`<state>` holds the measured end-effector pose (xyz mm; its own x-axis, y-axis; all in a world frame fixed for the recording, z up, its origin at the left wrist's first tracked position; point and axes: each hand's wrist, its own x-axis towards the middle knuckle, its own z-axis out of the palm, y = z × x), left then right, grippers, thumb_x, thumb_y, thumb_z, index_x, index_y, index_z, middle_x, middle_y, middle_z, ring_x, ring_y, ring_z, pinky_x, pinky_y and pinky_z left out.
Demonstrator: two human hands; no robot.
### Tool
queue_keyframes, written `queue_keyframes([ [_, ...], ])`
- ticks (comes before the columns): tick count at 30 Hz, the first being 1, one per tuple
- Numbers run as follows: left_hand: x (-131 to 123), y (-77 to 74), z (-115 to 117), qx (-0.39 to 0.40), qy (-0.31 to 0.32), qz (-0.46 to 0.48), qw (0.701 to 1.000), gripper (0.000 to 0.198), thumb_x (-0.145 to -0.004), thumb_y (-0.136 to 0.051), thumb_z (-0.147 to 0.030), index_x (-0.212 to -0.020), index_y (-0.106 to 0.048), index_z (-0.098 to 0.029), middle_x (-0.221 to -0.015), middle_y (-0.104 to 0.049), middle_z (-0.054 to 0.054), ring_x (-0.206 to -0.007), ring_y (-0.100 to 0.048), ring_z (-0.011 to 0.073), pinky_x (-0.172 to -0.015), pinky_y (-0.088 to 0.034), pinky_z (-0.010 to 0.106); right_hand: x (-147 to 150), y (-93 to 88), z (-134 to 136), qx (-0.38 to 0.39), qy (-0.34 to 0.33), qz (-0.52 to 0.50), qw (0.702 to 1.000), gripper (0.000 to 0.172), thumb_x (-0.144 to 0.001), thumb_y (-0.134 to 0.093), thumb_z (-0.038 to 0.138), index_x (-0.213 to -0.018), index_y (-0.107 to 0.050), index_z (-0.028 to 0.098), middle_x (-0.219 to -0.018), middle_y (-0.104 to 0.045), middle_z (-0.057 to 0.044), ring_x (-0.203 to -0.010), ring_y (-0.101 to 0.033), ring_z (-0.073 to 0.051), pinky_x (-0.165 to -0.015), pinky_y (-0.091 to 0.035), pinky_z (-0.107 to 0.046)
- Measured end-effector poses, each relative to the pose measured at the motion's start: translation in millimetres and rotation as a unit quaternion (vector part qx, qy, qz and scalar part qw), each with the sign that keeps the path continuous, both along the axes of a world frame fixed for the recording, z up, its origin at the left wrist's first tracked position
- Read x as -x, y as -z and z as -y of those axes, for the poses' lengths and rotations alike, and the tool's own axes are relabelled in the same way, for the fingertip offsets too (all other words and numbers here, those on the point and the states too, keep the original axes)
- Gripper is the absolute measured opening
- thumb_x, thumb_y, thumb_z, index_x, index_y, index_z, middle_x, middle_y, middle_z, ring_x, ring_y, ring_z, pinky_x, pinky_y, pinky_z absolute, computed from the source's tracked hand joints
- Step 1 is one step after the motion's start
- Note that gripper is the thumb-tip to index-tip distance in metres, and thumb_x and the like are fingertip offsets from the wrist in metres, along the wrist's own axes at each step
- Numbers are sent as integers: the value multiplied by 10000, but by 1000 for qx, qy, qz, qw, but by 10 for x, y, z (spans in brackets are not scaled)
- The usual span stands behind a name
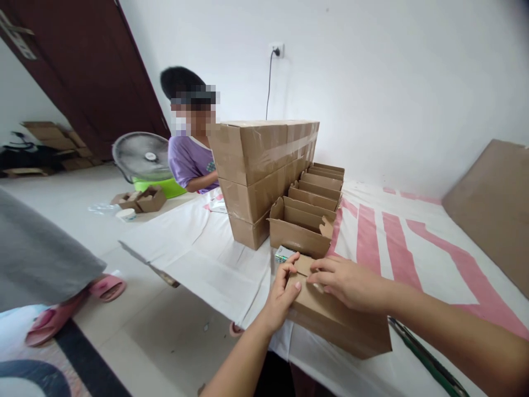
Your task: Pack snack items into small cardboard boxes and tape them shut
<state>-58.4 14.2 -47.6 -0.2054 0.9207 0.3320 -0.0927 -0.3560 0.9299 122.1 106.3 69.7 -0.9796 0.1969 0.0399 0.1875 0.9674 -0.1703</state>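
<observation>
A small brown cardboard box lies on the white and pink sheet at the near edge. My left hand grips its left end, fingers curled over the flap. My right hand lies on top of the box, fingers pressing the lid flap down. A small green and white packet shows just beyond the box by my left fingertips. Behind it stands a row of several open cardboard boxes.
A stack of taped cartons rises behind the open boxes. A person in a purple shirt sits beyond it, near a fan. Pink slippers and someone's grey garment are at left. Flat cardboard leans at right.
</observation>
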Motion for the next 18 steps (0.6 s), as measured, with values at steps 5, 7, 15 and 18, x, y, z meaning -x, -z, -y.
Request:
queue_keyframes([
  [5,18,0,-5,9,6,-8,1000,258,-867,-591,-426,-1011,-481,-243,-1528,-363,118,-1407,-321,309,-1118,-233,506,202,-39,-92,-60,-77,39,994,190,-880,-519,113,-970,-673,176,-1016,-634,-85,-877,-538,-202,-774,-453,-336],
  [7,18,2,-10,8,8,-11,1000,261,-864,-592,-432,-1002,-480,-241,-1526,-369,120,-1408,-318,307,-1124,-222,507,247,-37,-114,-95,-104,46,989,161,-880,-525,125,-950,-664,169,-993,-638,-86,-856,-522,-206,-752,-430,-340],
  [15,20,3,-3,13,20,-17,1000,260,-883,-565,-434,-1028,-459,-246,-1546,-323,117,-1424,-283,296,-1135,-196,509,328,-107,-132,-122,-134,71,981,140,-893,-549,141,-984,-649,177,-1008,-657,-73,-862,-510,-211,-729,-381,-332],
  [18,27,20,-18,12,22,-22,999,261,-881,-569,-436,-1026,-465,-244,-1543,-325,119,-1426,-282,304,-1133,-199,515,410,-168,-162,-87,-108,120,983,85,-865,-589,151,-903,-658,183,-983,-659,-60,-860,-518,-204,-719,-363,-315],
])
